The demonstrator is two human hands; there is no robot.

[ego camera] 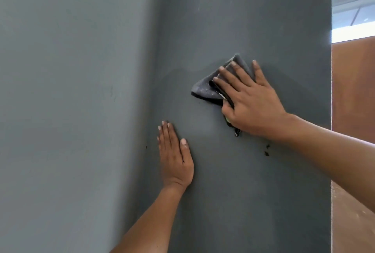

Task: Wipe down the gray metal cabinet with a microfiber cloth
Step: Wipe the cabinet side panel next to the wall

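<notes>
The gray metal cabinet (253, 19) fills the middle of the view as a tall dark gray side panel. A folded gray microfiber cloth (205, 88) with a black edge lies flat against that panel. My right hand (249, 100) presses on the cloth with straight, spread fingers, and part of the cloth is hidden under the palm. Lower and to the left, my left hand (175, 159) rests flat on the panel with its fingers straight and together, holding nothing.
A lighter gray-green wall (71, 90) meets the cabinet along the left. Small dark specks (266, 150) sit on the panel below my right wrist. Past the cabinet's right edge are a brown wooden surface (353, 90) and a bright window area (353, 9).
</notes>
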